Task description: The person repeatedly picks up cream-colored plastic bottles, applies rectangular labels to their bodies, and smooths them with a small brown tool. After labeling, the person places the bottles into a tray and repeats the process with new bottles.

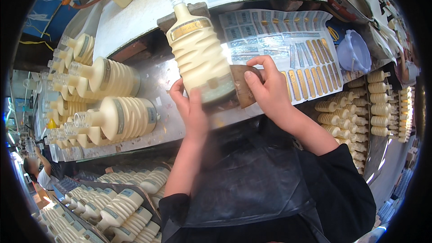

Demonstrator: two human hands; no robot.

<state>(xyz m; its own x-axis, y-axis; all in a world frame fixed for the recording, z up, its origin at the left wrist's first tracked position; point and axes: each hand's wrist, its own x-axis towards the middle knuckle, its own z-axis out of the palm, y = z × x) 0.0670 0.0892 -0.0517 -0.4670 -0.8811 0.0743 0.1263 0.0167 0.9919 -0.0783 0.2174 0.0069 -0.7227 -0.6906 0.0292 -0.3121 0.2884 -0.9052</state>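
Note:
A cream bottle [198,54] with wavy ridges and a clear threaded neck leans back against a dark notched rest [199,9]. It carries a gold label near its shoulder and a greyish band at its base. My left hand [192,110] grips the bottle's lower left side, thumb on the front. In my right hand [270,85], pinched between thumb and fingers, is a thin brown flexible piece [244,89]; its left edge meets the bottle's lower right side. Just beyond that hand lies a sheet of gold and blue stickers [310,63], some spots on it bare.
Several cream bottles [128,117] lie on the metal tabletop at left. More fill racks at lower left [119,207] and right [342,112]. A lilac bucket [354,51] stands at the right, near yellow-handled scissors [333,33]. Another person [42,175] is far left.

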